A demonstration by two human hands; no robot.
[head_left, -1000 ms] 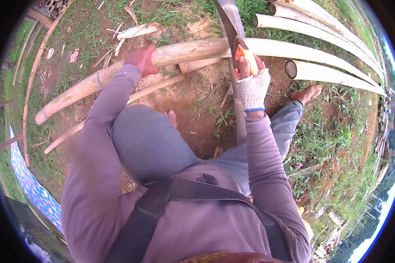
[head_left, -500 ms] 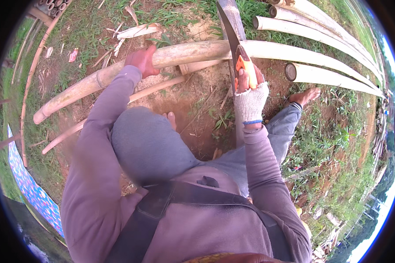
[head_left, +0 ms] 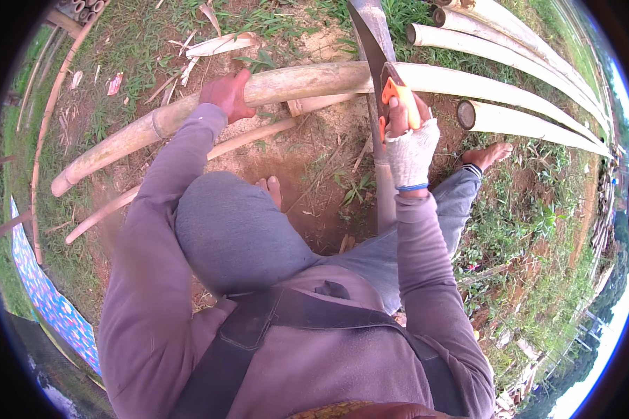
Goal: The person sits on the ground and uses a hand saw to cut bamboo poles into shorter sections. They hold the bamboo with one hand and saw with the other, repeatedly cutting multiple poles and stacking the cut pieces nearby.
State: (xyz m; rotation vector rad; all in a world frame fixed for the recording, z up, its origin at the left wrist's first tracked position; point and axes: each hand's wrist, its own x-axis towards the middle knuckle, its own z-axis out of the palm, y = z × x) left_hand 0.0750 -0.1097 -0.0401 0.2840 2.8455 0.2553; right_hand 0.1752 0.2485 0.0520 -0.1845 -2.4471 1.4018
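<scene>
A long bamboo pole [head_left: 307, 82] runs from left to right in front of me, lying across an upright-looking grey post [head_left: 384, 188]. My left hand [head_left: 228, 96], bare, is wrapped round the pole left of the post. In a white knit fingerless glove, my right hand [head_left: 410, 143] grips the orange handle of a hand saw [head_left: 402, 105]. The saw's dark blade [head_left: 370, 38] points away from me and crosses the pole beside the post. How deep the blade sits in the bamboo, I cannot tell.
Several bamboo poles [head_left: 482, 52] lie at the far right, and another pole [head_left: 524, 126] ends near my outstretched foot [head_left: 488, 155]. A thinner pole [head_left: 251, 140] lies under the held one. Dry husks [head_left: 220, 45] lie on the grass; a patterned blue sheet [head_left: 45, 293] is at the left.
My right hand and the saw have shifted slightly right, the hand tilting a little. My left hand stays on the pole, which has barely moved.
</scene>
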